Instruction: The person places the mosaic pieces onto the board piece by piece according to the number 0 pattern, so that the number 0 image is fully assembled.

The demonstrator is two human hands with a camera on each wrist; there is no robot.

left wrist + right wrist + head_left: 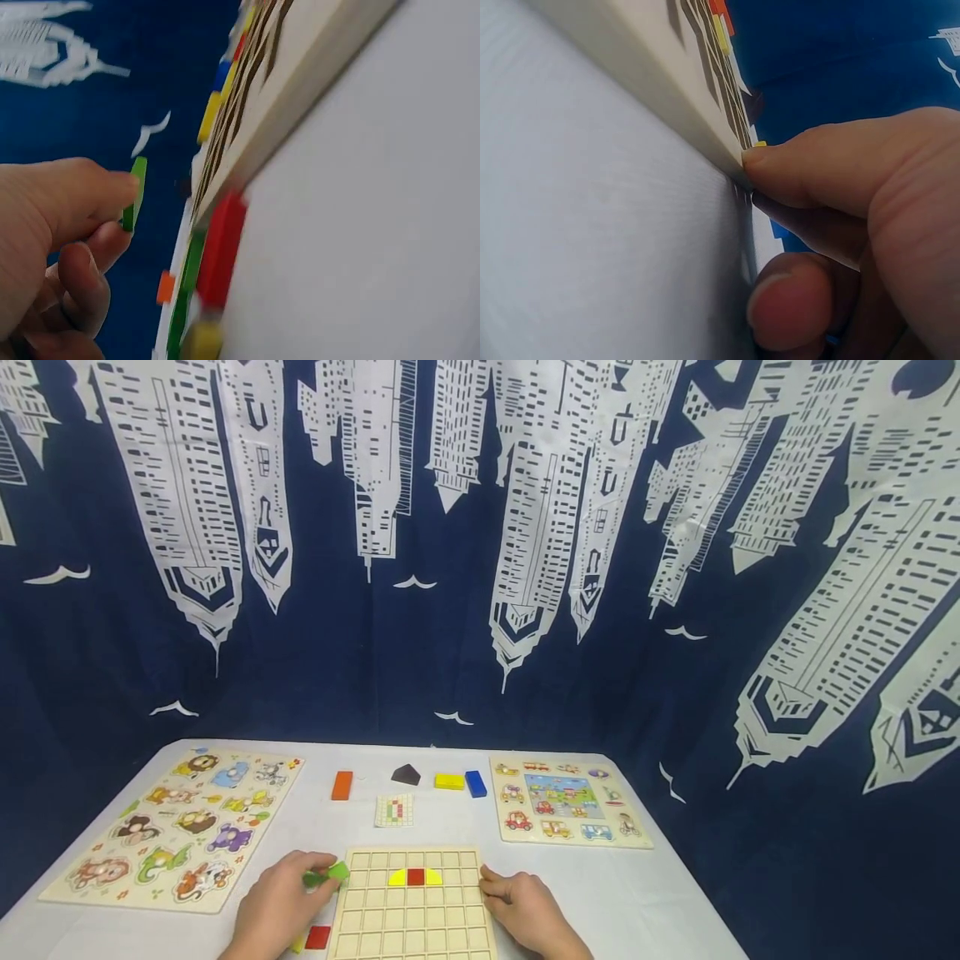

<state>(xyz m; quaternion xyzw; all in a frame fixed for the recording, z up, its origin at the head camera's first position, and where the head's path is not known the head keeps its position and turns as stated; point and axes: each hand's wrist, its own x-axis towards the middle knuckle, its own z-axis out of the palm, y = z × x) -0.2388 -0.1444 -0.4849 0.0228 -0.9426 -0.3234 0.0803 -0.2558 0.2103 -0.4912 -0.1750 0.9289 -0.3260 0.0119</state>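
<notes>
A wooden grid board lies at the table's front edge, with a red square flanked by two yellow quarter pieces in its second row. My left hand sits at the board's left edge and pinches a flat green piece between thumb and fingers; the same green piece shows edge-on in the left wrist view. My right hand rests on the table, its fingertips pressed against the board's right edge. A red block lies beside the board, under my left hand.
An animal peg puzzle lies at the left and a vehicle peg puzzle at the right. Behind the board lie a small pattern card, an orange block, a dark roof-shaped block, a yellow block and a blue block.
</notes>
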